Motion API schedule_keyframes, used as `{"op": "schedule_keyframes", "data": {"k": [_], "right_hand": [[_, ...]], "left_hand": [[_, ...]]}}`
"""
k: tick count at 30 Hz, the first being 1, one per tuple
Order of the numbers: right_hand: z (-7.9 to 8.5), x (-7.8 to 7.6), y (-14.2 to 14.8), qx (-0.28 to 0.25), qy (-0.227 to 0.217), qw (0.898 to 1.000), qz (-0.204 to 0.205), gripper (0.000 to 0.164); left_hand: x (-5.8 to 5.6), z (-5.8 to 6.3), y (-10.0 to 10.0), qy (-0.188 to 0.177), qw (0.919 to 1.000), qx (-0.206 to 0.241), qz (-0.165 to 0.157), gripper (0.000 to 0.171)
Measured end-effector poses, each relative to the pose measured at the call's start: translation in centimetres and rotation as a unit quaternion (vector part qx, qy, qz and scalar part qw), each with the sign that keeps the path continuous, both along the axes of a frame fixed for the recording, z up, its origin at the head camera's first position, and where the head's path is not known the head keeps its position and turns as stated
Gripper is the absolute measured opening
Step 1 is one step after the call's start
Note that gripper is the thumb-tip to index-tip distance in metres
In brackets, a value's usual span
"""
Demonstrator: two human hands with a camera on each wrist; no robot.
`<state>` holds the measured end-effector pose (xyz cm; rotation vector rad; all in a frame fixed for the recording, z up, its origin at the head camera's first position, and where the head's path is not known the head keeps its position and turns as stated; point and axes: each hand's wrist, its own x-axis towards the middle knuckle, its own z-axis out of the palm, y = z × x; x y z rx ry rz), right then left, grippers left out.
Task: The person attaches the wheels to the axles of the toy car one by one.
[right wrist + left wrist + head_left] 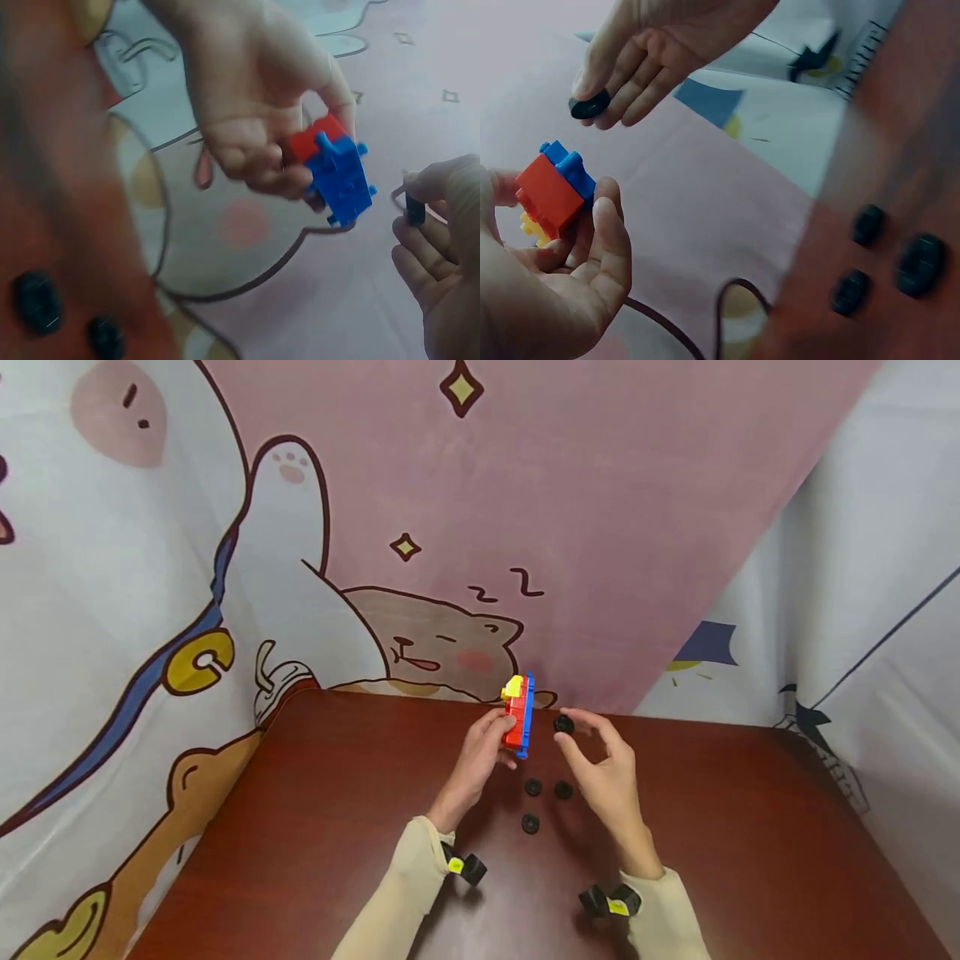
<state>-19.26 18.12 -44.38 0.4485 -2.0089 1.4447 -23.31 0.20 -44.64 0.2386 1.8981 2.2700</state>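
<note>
My left hand grips a toy block vehicle above the table. Its body is red, with a yellow piece at one end and a blue base with short side pegs, which faces the right hand. Between thumb and fingertips, my right hand pinches a small black wheel. That wheel is apart from the blue base. Below the hands lie three more black wheels, among them a near one, a left one and a right one.
A dark reddish-brown table spreads beneath the hands. Behind it hangs a pink and white cloth with cartoon animals, meeting the table's far edge. Each wrist wears a black camera, one on the left and one on the right.
</note>
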Motion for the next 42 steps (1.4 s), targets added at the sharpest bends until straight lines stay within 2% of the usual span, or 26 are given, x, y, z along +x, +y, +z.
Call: {"op": "schedule_keyframes", "data": {"k": [7, 11, 17, 21, 25, 28, 35, 42], "right_hand": [[3.2, -2.3, -1.2, -0.045, 0.056, 0.997, 0.031, 0.043], [4.8, -2.4, -1.5, -0.044, 0.063, 0.997, 0.031, 0.047], [5.8, -0.6, -1.4, 0.005, 0.064, 0.998, 0.011, 0.049], [6.6, 0.3, -1.3, 0.038, 0.067, 0.997, 0.007, 0.05], [7.2, 0.9, -1.3, 0.051, 0.07, 0.996, 0.013, 0.054], [7.3, 1.1, -1.5, 0.056, 0.075, 0.995, 0.017, 0.056], [7.2, 1.1, -1.9, 0.07, 0.088, 0.993, 0.023, 0.054], [7.1, 1.0, -2.2, 0.073, 0.101, 0.992, 0.028, 0.05]], "left_hand": [[-2.0, 2.7, 1.3, 0.034, 0.9989, 0.029, 0.012, 0.038], [-2.3, 4.1, 1.3, 0.05, 0.9979, 0.039, 0.007, 0.036], [-0.9, 5.3, 0.5, 0.053, 0.9972, 0.043, -0.028, 0.038], [-0.2, 5.9, 0.0, 0.056, 0.995, 0.076, -0.031, 0.037], [0.3, 6.5, -0.2, 0.053, 0.994, 0.086, -0.04, 0.034], [0.6, 6.8, 0.1, 0.05, 0.9943, 0.075, -0.056, 0.036], [1.4, 7.1, 1.1, 0.03, 0.9946, 0.075, -0.066, 0.036], [2.2, 7.2, 1.4, 0.033, 0.9934, 0.078, -0.077, 0.042]]}}
